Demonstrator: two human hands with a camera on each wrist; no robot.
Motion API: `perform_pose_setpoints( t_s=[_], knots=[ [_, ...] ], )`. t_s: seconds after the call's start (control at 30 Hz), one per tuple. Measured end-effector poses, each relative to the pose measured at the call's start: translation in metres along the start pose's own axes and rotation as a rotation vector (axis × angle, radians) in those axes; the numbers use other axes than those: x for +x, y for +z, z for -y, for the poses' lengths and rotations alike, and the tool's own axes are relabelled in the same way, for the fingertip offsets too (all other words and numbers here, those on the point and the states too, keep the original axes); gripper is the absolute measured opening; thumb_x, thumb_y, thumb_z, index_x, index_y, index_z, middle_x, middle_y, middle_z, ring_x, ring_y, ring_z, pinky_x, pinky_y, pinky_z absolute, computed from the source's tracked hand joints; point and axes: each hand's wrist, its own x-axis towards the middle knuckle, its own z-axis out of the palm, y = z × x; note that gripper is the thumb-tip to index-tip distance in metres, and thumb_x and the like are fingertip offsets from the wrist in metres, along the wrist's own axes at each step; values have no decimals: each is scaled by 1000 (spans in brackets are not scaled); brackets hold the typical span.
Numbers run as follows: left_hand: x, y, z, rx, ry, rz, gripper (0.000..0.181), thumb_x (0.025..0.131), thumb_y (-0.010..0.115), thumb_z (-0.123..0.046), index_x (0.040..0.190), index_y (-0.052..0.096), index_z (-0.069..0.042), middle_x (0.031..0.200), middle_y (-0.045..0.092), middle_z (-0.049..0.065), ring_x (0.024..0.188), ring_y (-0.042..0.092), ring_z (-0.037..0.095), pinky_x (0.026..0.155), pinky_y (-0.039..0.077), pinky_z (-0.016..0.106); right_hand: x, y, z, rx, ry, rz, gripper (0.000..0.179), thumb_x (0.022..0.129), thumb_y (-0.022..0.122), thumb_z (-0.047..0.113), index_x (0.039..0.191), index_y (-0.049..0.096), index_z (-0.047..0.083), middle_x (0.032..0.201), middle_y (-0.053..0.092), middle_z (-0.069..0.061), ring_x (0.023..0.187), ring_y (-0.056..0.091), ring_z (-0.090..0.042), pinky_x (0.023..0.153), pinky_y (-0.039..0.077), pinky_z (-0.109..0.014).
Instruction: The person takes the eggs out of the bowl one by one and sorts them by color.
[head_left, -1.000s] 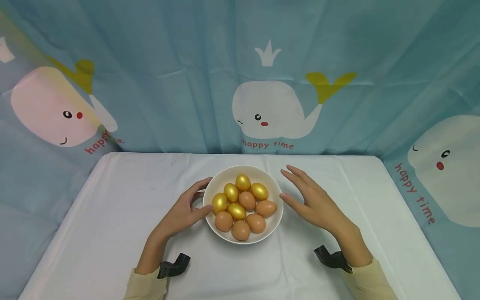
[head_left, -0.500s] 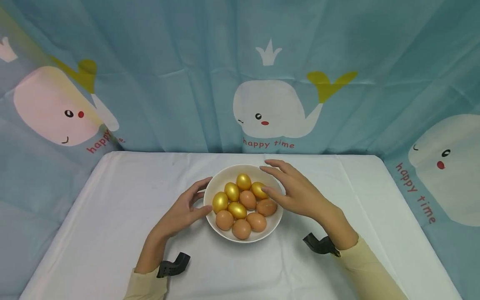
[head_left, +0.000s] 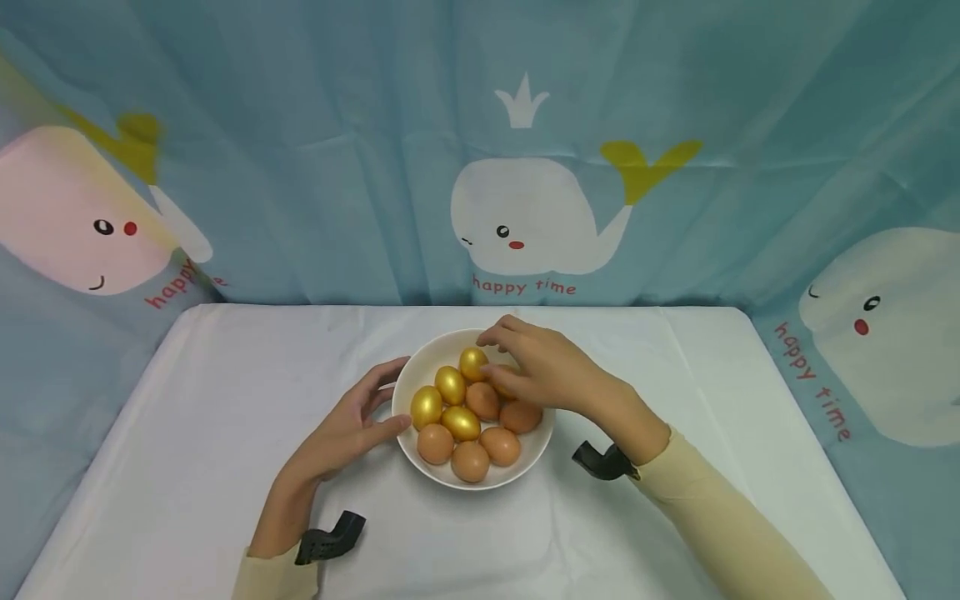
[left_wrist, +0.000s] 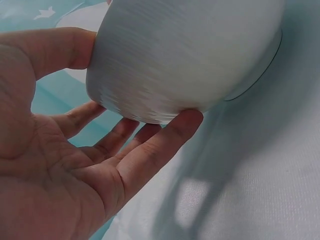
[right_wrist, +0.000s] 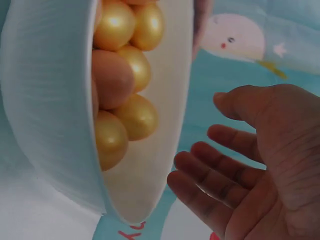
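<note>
Evidently five gold eggs (head_left: pixel 426 407) and five brown eggs (head_left: pixel 470 462), ten in all, lie close together in one round white bowl (head_left: pixel 420 362), which sits on the white tablecloth (head_left: pixel 217 417) between the person's hands. The left hand (head_left: pixel 341 433) grips the bowl's side, thumb at the rim and fingers bent against the outer wall. The right hand (head_left: pixel 558 367) holds nothing; its loosely bent, parted fingers hang over the bowl's far right part, partly hiding one gold egg. The eggs look stiff, smooth and probably light, the glossy gold ones perhaps more slippery; whether any is real cannot be told, so treating them as fragile seems wise. Each would be best taken across its middle, between thumb and fingertips, with little squeeze. The bowl seems rigid and, so filled, likely heavier; opposite sides of its wall would give the steadiest hold. Two black wrist cameras (head_left: pixel 331 537) show too, and three printed whales (head_left: pixel 525 212) on one blue curtain (head_left: pixel 360 225)
</note>
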Motion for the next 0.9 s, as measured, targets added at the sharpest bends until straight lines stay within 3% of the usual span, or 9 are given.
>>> perform_pose_setpoints(
  t_s=[0.27,0.4,0.57,0.8,0.9],
  knots=[
    [-3,-5,2,4,12,1,74,99,72,-9,163,36,-19,167,36,16,145,47,47,95,59,23,20,7,7,-131,5,121,39,103,68,32,133,69,6,121,73,-11,94,68,-21,89,59,-39],
    [-1,-3,3,-7,27,18,74,100,71,-9,164,35,-19,167,36,16,145,48,46,97,59,23,23,9,8,-177,1,145,35,102,69,31,127,70,6,102,72,-7,83,62,-19,79,55,-35],
    [-3,-4,4,-11,21,22,74,100,70,-9,164,35,-20,168,35,16,145,48,44,99,57,22,29,15,9,-195,-19,176,24,102,69,28,114,69,8,84,60,-1,74,54,-18,70,46,-32],
    [-1,-5,3,2,8,32,74,100,70,-11,164,34,-23,169,35,13,147,48,45,100,56,21,38,20,9,-176,-23,250,37,101,71,24,134,67,8,114,67,-9,89,61,-21,87,55,-36],
    [-1,-5,1,-5,2,36,75,101,70,-10,165,33,-23,169,34,14,146,48,46,98,58,23,42,23,10,-161,-41,265,37,100,71,18,136,67,8,120,67,-11,97,63,-23,95,56,-37]
  ],
)
